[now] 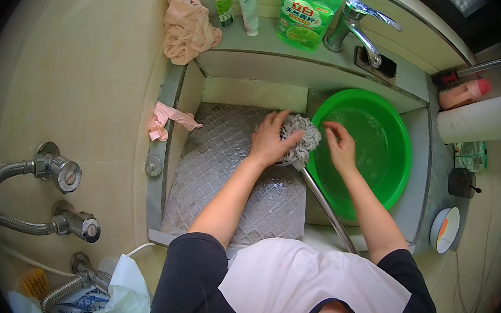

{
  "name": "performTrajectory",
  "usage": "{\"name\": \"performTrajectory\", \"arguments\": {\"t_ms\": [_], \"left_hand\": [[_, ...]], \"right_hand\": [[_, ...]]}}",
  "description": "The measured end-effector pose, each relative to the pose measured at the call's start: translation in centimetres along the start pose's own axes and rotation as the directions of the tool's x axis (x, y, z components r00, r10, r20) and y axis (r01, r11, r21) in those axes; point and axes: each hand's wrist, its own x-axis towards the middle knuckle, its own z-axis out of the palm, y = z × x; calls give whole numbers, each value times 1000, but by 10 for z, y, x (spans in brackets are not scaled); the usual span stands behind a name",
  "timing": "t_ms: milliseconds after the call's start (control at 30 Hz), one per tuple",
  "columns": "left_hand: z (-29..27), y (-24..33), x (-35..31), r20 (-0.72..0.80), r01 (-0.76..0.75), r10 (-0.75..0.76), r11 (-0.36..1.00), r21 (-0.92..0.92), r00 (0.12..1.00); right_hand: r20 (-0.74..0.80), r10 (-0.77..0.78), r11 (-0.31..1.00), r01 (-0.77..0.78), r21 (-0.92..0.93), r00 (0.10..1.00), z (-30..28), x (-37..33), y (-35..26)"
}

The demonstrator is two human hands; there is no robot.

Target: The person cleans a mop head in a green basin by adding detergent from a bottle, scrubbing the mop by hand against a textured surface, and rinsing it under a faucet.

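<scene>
A mop with a grey string head rests at the inner edge of the ridged grey washboard slab in the sink. Its metal pole slants down toward my body. My left hand is curled over the left side of the mop head, thumb across the strings. Just right of the strings, my right hand is raised over the rim of a green basin, fingers loosely bent and apart, nothing visible in them. The basin holds some water.
Along the back ledge are a crumpled pink cloth, a white tube, a green soap bottle, a chrome faucet and a black-bristled brush. A pink rag hangs over the left edge. Wall valves stick out at left.
</scene>
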Motion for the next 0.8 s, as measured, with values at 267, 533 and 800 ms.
{"name": "performTrajectory", "arguments": {"t_ms": [267, 533, 800], "left_hand": [[13, 11, -12, 106, -317, 302, 932, 175, 947], [12, 8, -16, 5, -335, 342, 916, 223, 940], [25, 46, -49, -159, -270, 305, 940, 207, 939]], "right_hand": [[-581, 324, 696, -604, -388, 747, -108, -49, 171], [624, 556, 40, -767, 641, 550, -29, 0, -22], [431, 226, 930, -326, 172, 874, -10, -5, -43]]}}
